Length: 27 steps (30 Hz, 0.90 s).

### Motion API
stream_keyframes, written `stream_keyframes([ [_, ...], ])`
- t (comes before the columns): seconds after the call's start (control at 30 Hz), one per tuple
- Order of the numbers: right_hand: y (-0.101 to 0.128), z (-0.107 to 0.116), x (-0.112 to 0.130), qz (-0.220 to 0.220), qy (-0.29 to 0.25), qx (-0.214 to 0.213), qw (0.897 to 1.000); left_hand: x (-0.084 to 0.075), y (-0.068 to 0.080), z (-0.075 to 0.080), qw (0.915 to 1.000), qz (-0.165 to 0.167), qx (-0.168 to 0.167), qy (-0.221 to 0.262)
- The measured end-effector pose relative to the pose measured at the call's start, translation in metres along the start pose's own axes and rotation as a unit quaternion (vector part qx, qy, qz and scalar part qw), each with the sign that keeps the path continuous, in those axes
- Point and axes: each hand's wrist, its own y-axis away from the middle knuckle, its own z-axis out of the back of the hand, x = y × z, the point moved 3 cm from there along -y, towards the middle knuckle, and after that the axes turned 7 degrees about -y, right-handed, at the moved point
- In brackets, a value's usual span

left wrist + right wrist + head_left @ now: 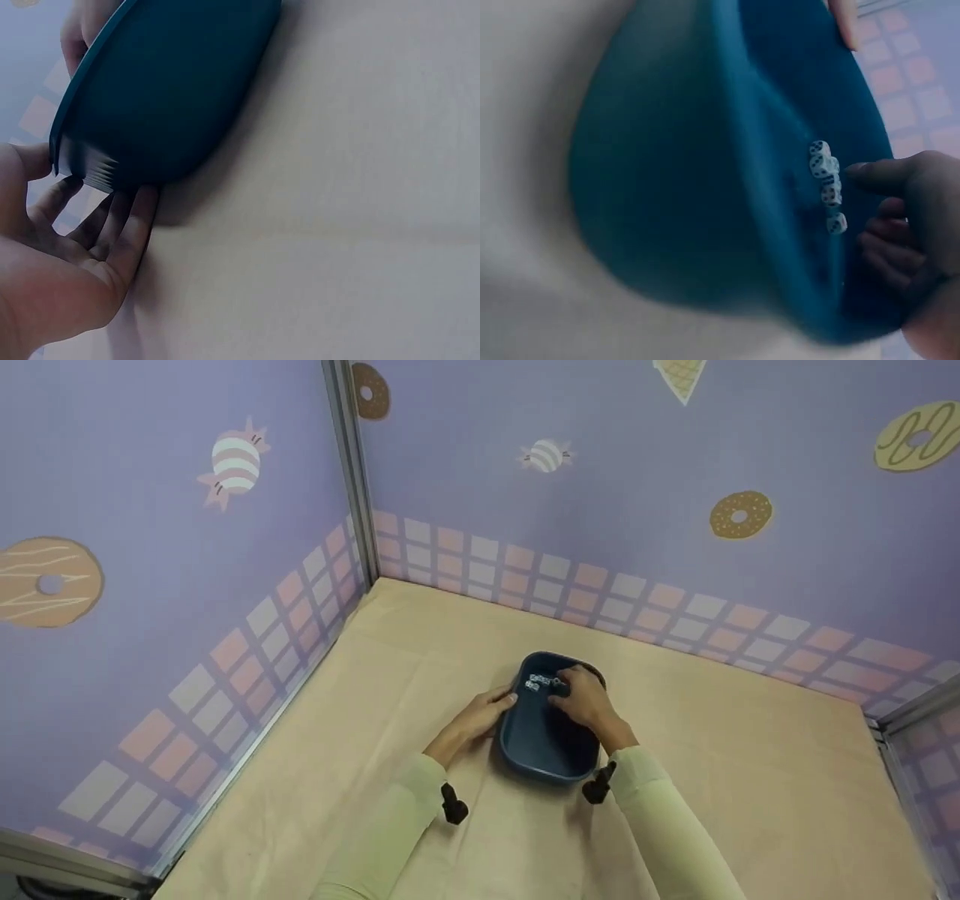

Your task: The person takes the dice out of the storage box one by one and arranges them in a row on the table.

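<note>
A deep dark-blue plastic bin (536,742) with rounded corners stands on the table. Inside it, toward the far end, several small white dice (830,193) with dark pips lie close together in a line. My left hand (484,712) holds the bin's left side; in the left wrist view its thumb is at the rim and its fingers lie against the outer wall and base. My right hand (585,697) reaches over the right rim into the bin. Its forefinger (870,174) is beside the dice, and the other fingers bend loosely below; no die shows plainly in its grasp.
A beige cloth (712,750) with faint creases covers the table under the bin. Purple walls (615,495) with sweets and tile patterns enclose it at the back and sides. A metal post (352,472) stands in the far left corner.
</note>
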Motion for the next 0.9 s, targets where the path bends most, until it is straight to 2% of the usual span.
stream_keyframes([
  [0.1, -0.004, -0.006, 0.002, -0.014, 0.059, 0.040, 0.997, 0.000, 0.000, 0.000, 0.9999, -0.006, -0.002, -0.010],
  [0.2, -0.005, -0.012, 0.003, -0.012, 0.102, 0.057, 0.993, -0.001, -0.001, 0.000, 1.0000, -0.008, 0.003, -0.005],
  [0.37, -0.005, -0.018, 0.001, 0.007, 0.124, 0.035, 0.992, 0.000, -0.001, 0.001, 1.0000, -0.008, -0.001, -0.003],
  [0.5, -0.001, -0.019, 0.002, 0.032, 0.132, 0.037, 0.990, 0.002, -0.002, 0.001, 1.0000, -0.002, 0.000, -0.002],
  [0.6, 0.004, -0.009, 0.008, 0.064, 0.108, 0.044, 0.991, 0.002, -0.004, 0.002, 1.0000, 0.004, 0.004, 0.005],
  [0.7, 0.018, 0.013, 0.014, 0.100, 0.044, 0.027, 0.994, 0.004, -0.004, 0.002, 0.9998, 0.010, 0.007, 0.013],
  [0.8, 0.040, 0.043, 0.012, 0.118, -0.018, -0.002, 0.993, 0.003, -0.004, 0.001, 0.9994, 0.013, 0.014, 0.029],
  [0.9, 0.070, 0.067, -0.002, 0.117, -0.042, -0.023, 0.992, 0.003, -0.004, 0.000, 0.9989, 0.017, 0.020, 0.039],
])
